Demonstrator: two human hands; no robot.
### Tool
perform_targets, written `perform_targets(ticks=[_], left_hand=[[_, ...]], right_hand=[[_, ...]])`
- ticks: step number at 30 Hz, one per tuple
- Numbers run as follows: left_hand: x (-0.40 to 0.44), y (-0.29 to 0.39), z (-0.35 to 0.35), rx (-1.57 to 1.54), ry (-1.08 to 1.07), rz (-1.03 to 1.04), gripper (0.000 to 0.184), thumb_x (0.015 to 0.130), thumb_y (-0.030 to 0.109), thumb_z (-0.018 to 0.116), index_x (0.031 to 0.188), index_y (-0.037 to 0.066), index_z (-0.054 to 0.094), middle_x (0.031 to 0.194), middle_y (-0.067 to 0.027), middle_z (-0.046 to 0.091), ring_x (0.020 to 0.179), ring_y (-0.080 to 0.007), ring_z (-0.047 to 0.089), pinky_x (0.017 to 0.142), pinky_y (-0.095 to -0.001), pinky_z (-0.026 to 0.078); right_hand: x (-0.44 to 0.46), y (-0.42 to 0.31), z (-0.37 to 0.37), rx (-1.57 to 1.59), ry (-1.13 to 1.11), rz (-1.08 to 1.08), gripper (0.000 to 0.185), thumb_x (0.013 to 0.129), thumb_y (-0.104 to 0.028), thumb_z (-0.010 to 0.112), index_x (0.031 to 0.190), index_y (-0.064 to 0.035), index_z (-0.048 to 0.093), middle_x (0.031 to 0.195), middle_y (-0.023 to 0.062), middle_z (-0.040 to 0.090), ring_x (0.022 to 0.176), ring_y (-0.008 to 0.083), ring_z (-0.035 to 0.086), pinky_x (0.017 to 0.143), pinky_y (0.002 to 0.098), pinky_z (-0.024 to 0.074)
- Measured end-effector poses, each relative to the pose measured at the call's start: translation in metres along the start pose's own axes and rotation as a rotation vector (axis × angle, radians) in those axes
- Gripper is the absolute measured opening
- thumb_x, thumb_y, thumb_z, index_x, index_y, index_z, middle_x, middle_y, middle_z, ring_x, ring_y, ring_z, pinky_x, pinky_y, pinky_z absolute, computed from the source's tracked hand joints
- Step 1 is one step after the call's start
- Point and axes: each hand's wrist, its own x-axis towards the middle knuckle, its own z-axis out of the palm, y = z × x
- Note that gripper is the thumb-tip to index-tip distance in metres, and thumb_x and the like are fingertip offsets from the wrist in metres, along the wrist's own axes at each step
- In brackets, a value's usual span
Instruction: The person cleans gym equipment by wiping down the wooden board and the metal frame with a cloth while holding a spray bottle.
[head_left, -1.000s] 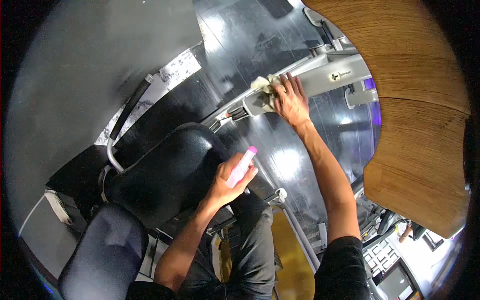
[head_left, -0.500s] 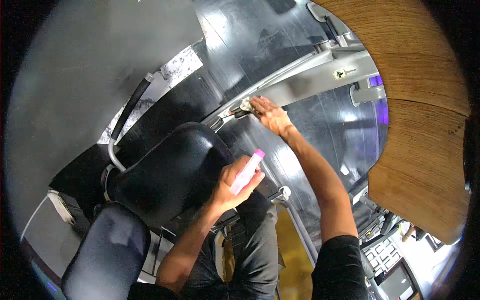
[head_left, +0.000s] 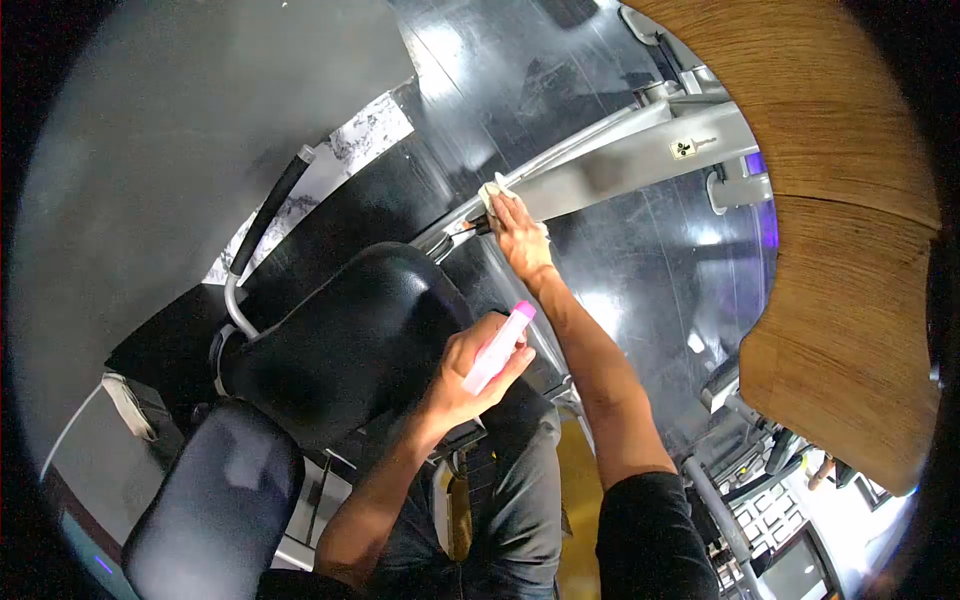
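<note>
Near the middle of the head view, my left hand (head_left: 472,370) is closed around a pink and white bottle (head_left: 500,350), its pink top pointing up and to the right. Above it, my right hand (head_left: 518,235) presses a pale cloth (head_left: 492,190) against the lower left end of a grey metal beam (head_left: 620,165). The hand covers part of the cloth. Just left of its fingers are black and metal fittings (head_left: 455,235) on the frame. A small label (head_left: 682,149) is stuck on the beam.
A black padded seat (head_left: 350,345) lies left of my left hand, with a second pad (head_left: 220,510) at the lower left. A black-gripped handle (head_left: 270,215) rises at the left. Wood-patterned surface (head_left: 850,250) fills the right side. Dark floor (head_left: 640,270) shows beyond the beam.
My right hand has slid with the cloth down and left along the beam to its end, and its forearm has swung left. My left hand still holds the bottle, slightly further right.
</note>
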Motion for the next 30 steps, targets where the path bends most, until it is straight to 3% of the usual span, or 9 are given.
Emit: perform_targets(ticks=[5, 9, 12, 15, 18, 20, 21, 27, 30], left_hand=[[-0.01, 0.013, -0.005, 0.023, -0.032, -0.041, 0.014, 0.083, 0.007, 0.067, 0.092, 0.004, 0.056, 0.083, -0.004, 0.059, 0.069, -0.0102, 0.055, 0.063, -0.0258, 0.046], [-0.014, 0.028, -0.004, 0.043, -0.031, -0.054, 0.013, 0.084, 0.006, 0.066, 0.092, 0.005, 0.056, 0.082, -0.004, 0.06, 0.07, -0.0099, 0.055, 0.064, -0.0264, 0.046], [-0.017, 0.035, 0.0, 0.025, -0.058, -0.101, 0.014, 0.084, 0.006, 0.066, 0.092, 0.005, 0.056, 0.082, -0.0047, 0.06, 0.071, -0.0107, 0.056, 0.064, -0.0276, 0.047], [-0.017, 0.047, 0.007, 0.076, -0.055, -0.003, 0.015, 0.083, 0.007, 0.067, 0.093, 0.005, 0.056, 0.083, -0.0051, 0.061, 0.071, -0.0112, 0.057, 0.064, -0.0277, 0.047], [-0.024, 0.067, 0.013, 0.111, -0.044, 0.056, 0.015, 0.082, 0.006, 0.067, 0.092, 0.005, 0.056, 0.082, -0.005, 0.061, 0.07, -0.0113, 0.058, 0.064, -0.0276, 0.048], [-0.032, 0.084, 0.016, 0.097, -0.056, 0.045, 0.015, 0.082, 0.005, 0.067, 0.092, 0.005, 0.056, 0.082, -0.0047, 0.061, 0.07, -0.0113, 0.058, 0.064, -0.0274, 0.048], [-0.037, 0.092, 0.017, 0.084, -0.065, 0.016, 0.015, 0.082, 0.004, 0.067, 0.092, 0.005, 0.056, 0.082, -0.0045, 0.06, 0.07, -0.0113, 0.058, 0.063, -0.0273, 0.048], [-0.063, 0.151, 0.022, 0.105, -0.148, 0.105, 0.011, 0.083, 0.001, 0.064, 0.092, 0.002, 0.056, 0.08, -0.0057, 0.06, 0.069, -0.0116, 0.06, 0.064, -0.0272, 0.05], [-0.071, 0.18, 0.028, 0.165, -0.224, 0.097, 0.011, 0.085, 0.0, 0.062, 0.093, 0.0, 0.055, 0.081, -0.0075, 0.06, 0.07, -0.0135, 0.063, 0.065, -0.0283, 0.052]], right_hand=[[0.0, 0.073, -0.045, 0.049, -0.29, -0.18, 0.046, 0.086, -0.013, 0.049, 0.133, -0.0082, 0.049, 0.141, 0.0052, 0.043, 0.131, 0.0201, 0.04, 0.11, 0.0337, 0.0332], [0.011, 0.143, -0.122, 1.537, 0.219, 0.454, 0.045, 0.083, 0.0, 0.049, 0.127, -0.0101, 0.054, 0.135, 0.0166, 0.048, 0.127, 0.0307, 0.045, 0.109, 0.036, 0.0341], [0.012, 0.143, -0.182, 0.017, 0.573, 0.361, 0.038, 0.087, 0.006, 0.044, 0.121, -0.0052, 0.057, 0.132, 0.0214, 0.049, 0.126, 0.0375, 0.044, 0.108, 0.0422, 0.035], [-0.008, 0.079, -0.183, 0.87, 0.812, 0.396, 0.035, 0.092, -0.01, 0.048, 0.127, -0.0062, 0.052, 0.143, 0.0137, 0.039, 0.133, 0.029, 0.034, 0.112, 0.0329, 0.0258], [-0.053, 0.041, -0.113, 0.787, 0.259, 0.444, 0.045, 0.1, -0.033, 0.031, 0.13, -0.0063, 0.051, 0.136, 0.018, 0.047, 0.128, 0.0301, 0.042, 0.108, 0.0357, 0.0289], [-0.097, 0.012, -0.077, 1.687, -0.158, 0.782, 0.046, 0.093, -0.039, 0.042, 0.124, -0.0082, 0.057, 0.107, 0.0088, 0.068, 0.085, 0.0229, 0.065, 0.076, 0.0346, 0.0521], [-0.112, -0.006, -0.089, 0.989, -0.357, 0.626, 0.035, 0.087, -0.019, 0.054, 0.12, -0.008, 0.06, 0.109, 0.0102, 0.067, 0.084, 0.0202, 0.064, 0.073, 0.0329, 0.0526], [-0.187, -0.068, -0.212, 1.116, -0.163, 0.716, 0.072, 0.083, -0.009, 0.059, 0.147, -0.0117, 0.027, 0.113, 0.0163, 0.064, 0.089, 0.0199, 0.063, 0.086, 0.0328, 0.0486], [-0.196, -0.066, -0.317, 1.238, -0.04, 1.066, 0.051, 0.087, -0.02, 0.06, 0.134, -0.0069, 0.047, 0.118, 0.0212, 0.061, 0.112, 0.0272, 0.058, 0.096, 0.0329, 0.0435]])
